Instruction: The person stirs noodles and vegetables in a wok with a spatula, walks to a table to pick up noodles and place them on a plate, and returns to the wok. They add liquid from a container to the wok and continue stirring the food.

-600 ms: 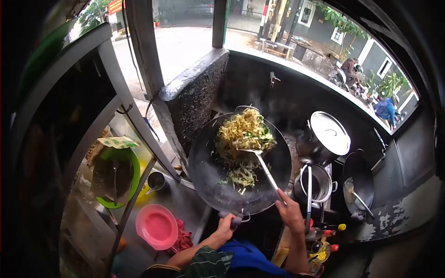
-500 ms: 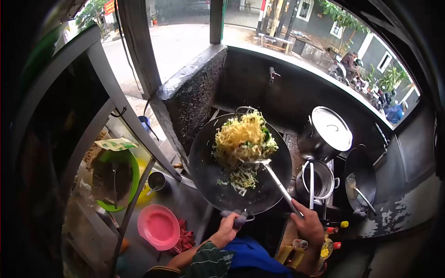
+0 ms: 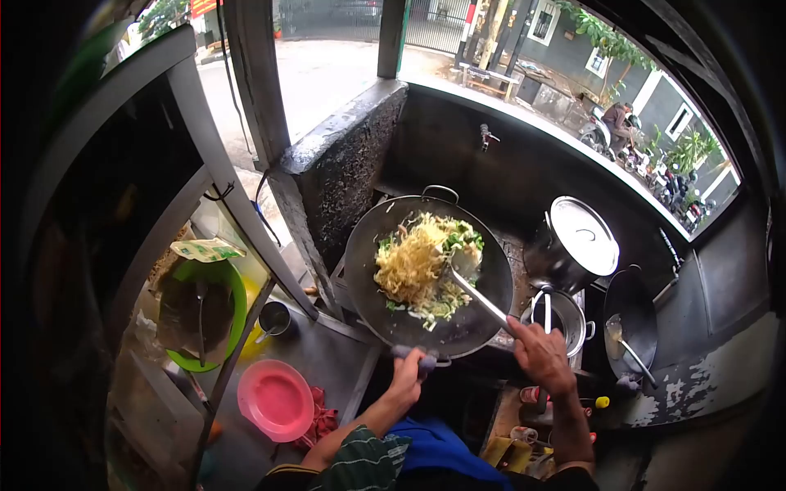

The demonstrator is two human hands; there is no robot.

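A large black wok (image 3: 483, 315) sits in front of me, holding yellow noodles with green vegetables (image 3: 422, 262). My left hand (image 3: 409, 372) grips the wok's near handle through a dark cloth (image 3: 417, 354). My right hand (image 3: 539, 353) holds the long handle of a metal spatula (image 3: 471, 288), whose blade rests at the right edge of the noodle heap.
A lidded steel pot (image 3: 577, 237), an open pot (image 3: 565, 315) and a second dark wok with a ladle (image 3: 630, 315) stand to the right. Sauce bottles (image 3: 602, 402) sit below them. A pink plate (image 3: 274, 399), a metal cup (image 3: 274, 319) and a green basin (image 3: 233, 282) lie left.
The noodles were tossed up in the tilted wok and have dropped back into its middle. The wok has levelled and the spatula has slid in under the heap's right side.
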